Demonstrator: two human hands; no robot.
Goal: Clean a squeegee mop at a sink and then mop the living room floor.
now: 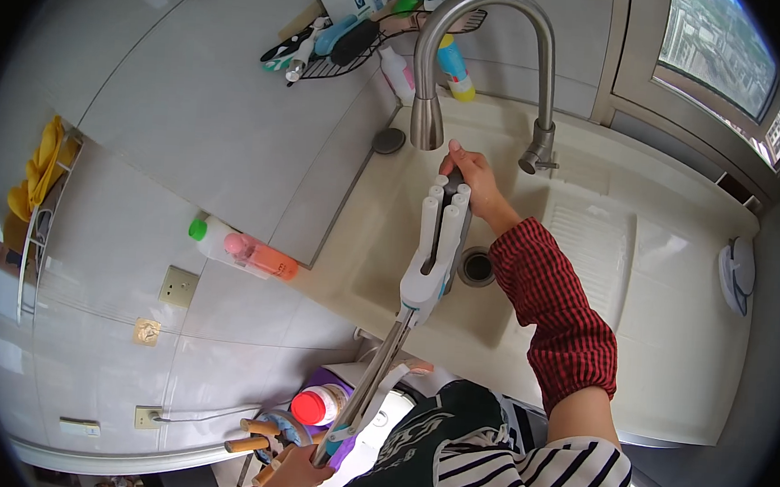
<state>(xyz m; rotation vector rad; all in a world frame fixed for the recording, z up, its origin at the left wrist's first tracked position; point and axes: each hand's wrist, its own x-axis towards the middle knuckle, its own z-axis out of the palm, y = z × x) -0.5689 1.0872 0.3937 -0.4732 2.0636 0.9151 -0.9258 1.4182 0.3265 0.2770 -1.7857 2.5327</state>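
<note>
A sponge mop with a white and grey head and a metal pole slants over the sink. My left hand, low in the picture, is closed round the lower part of the pole. Beyond the rollers of the mop head, my right hand holds the dark sponge end, with the fingers partly hidden behind it. The curved metal faucet stands just above this hand, and no water is seen running. The sink drain lies to the right of the mop head.
A wire corner shelf holds brushes and bottles. An orange bottle and a white bottle with a green cap stand by the left wall. A ribbed drainboard is at the right. A red-lidded jar sits near the pole.
</note>
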